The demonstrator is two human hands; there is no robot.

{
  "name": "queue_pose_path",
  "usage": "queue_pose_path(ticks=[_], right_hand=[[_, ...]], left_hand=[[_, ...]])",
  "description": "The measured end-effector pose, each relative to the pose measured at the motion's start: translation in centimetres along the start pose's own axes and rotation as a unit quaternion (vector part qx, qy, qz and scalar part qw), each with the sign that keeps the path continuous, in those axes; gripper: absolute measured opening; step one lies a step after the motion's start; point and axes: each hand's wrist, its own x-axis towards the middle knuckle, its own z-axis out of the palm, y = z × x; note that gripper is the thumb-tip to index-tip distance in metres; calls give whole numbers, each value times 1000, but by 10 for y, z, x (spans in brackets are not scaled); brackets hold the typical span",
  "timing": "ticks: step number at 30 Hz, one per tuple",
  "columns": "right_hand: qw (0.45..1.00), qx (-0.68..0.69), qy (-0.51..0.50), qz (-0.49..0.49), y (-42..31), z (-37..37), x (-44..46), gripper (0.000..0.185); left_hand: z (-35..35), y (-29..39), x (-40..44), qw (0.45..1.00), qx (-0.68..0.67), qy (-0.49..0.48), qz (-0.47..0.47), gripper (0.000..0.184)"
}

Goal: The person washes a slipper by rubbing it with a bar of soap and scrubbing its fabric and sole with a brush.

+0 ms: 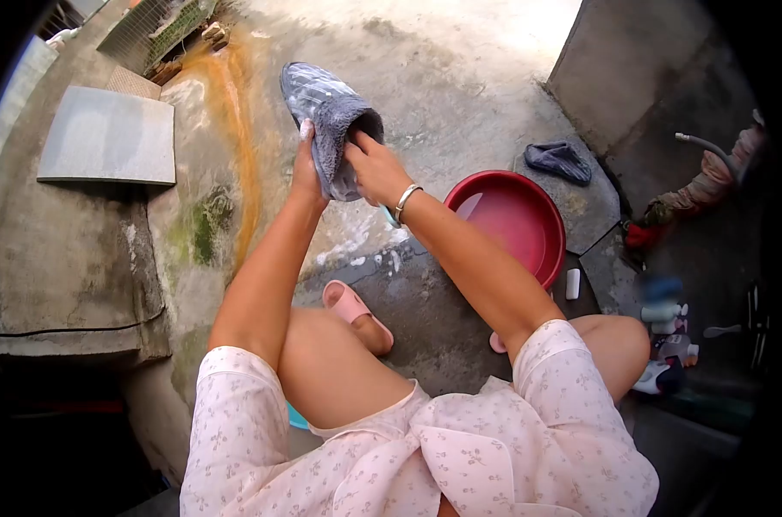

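A grey-blue plush slipper point(322, 99), streaked with white suds, is held up in front of me, its fleecy opening turned toward my right hand. My left hand point(306, 168) is closed round its left side, with foam on the thumb tip. At the opening, my right hand point(378, 171) grips the slipper, its fingers partly hidden inside. A silver bangle point(406, 202) circles my right wrist, and a light-blue piece point(390, 216) shows beside it; I cannot tell what it is. A second dark slipper point(558, 162) lies to the right on the concrete ledge.
A red basin point(513, 220) stands below my right forearm, with a white bar-shaped object point(573, 283) next to it. Several bottles point(667, 332) are at the right. A grey slab point(106, 135) lies at the left. Suds point(356, 237) spot the wet concrete by my pink sandal point(346, 302).
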Motion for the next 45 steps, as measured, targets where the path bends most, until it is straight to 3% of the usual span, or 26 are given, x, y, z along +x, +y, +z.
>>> queue_pose_path(ticks=[2, 5, 7, 10, 12, 14, 15, 17, 18, 21, 22, 24, 25, 27, 28, 31, 35, 37, 39, 40, 42, 45], right_hand=[[1000, 9, -2, -25, 0, 11, -36, 44], [930, -123, 121, -324, 34, 17, -56, 47], [933, -340, -10, -121, 28, -13, -71, 51], [887, -456, -10, -76, 35, -38, -44, 51], [913, -400, 44, -73, 26, -35, -20, 42], [951, -250, 123, -133, 48, -25, 29, 33], [862, -398, 73, -306, 76, -26, 66, 28], [957, -254, -36, -138, 53, -26, 50, 28], [984, -157, -64, -56, 38, -26, 38, 29], [999, -2, -52, -16, 19, -8, -34, 50], [948, -137, 12, -286, 56, -3, -37, 50], [966, -208, -60, -140, 38, -17, -79, 49], [965, -209, -62, -145, 28, -24, -76, 49], [943, -316, -98, 21, 13, -34, -66, 49], [950, -304, -39, -64, 32, -35, -48, 46], [976, -193, 57, -81, 38, -23, 6, 44], [995, -67, 45, -56, 17, 1, -23, 43], [979, -120, 9, -165, 27, -3, -62, 44], [970, -227, -34, -77, 32, -19, -87, 46], [969, -230, -36, -83, 36, -27, -92, 46], [946, -321, -50, 6, 41, -41, -101, 48], [950, -310, -25, 5, 42, -54, -113, 48]], left_hand=[[-12, 8, 5, 1000, -5, -4, -4, 56], [-8, 8, 0, 999, -36, 2, -3, 52], [-13, 2, 1, 997, -15, 75, 11, 50], [-5, -1, -1, 998, -23, 57, 5, 46], [-1, -8, -4, 999, -3, 31, -15, 44], [7, -20, -2, 999, 38, 9, -20, 44], [9, -24, -2, 999, 36, 11, -24, 44], [12, -25, 1, 1000, 16, 12, -20, 47], [10, -14, -2, 998, -6, -17, -62, 49], [-4, 3, -2, 998, -8, 18, -66, 53], [-14, 2, 4, 999, -24, -6, -34, 56], [-24, 6, 4, 999, -15, 36, -21, 56], [-23, 5, 0, 998, -15, 51, -21, 55], [-19, 1, -6, 998, -12, 53, -35, 54], [-13, -2, -7, 997, -7, 53, -53, 53], [2, -9, -12, 996, -8, 2, -93, 53], [-7, -1, -3, 997, -36, 12, -61, 51], [-14, 6, -3, 998, -33, 4, -56, 48], [-14, 12, -7, 996, -2, 61, -70, 43], [-16, 10, -10, 997, 5, 53, -64, 39], [-41, 2, 1, 993, 29, 59, -93, 44], [-23, 17, -18, 991, 71, 54, -102, 55]])
